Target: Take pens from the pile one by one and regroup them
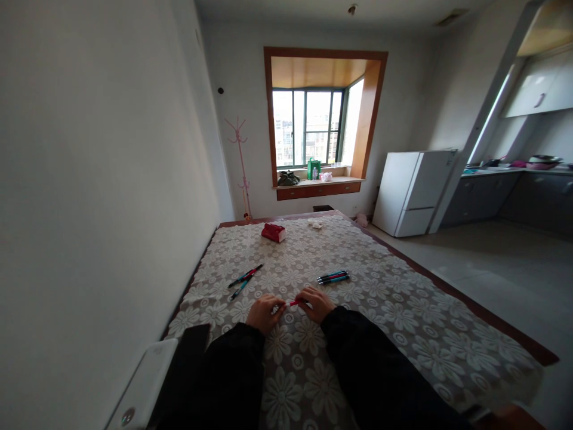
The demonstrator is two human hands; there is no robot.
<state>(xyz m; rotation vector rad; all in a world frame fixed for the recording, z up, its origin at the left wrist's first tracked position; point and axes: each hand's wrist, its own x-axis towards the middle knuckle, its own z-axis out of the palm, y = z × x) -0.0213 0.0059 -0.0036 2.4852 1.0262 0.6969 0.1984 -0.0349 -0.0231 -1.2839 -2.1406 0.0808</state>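
Pen (pixel 294 303), red, lies level between both hands just above the bench (pixel 403 334). Left hand (pixel 265 312) is curled closed on one end; right hand (pixel 317 303) is curled closed on the other end. Both sleeves are black. Beyond the left hand, two pens (pixel 244 279) lie crossed on the flowered cloth. Beyond the right hand, a bundle of pens (pixel 333 277) lies side by side. Farther back sits a red pouch (pixel 273 232), then a small white item (pixel 316 223) near the far edge.
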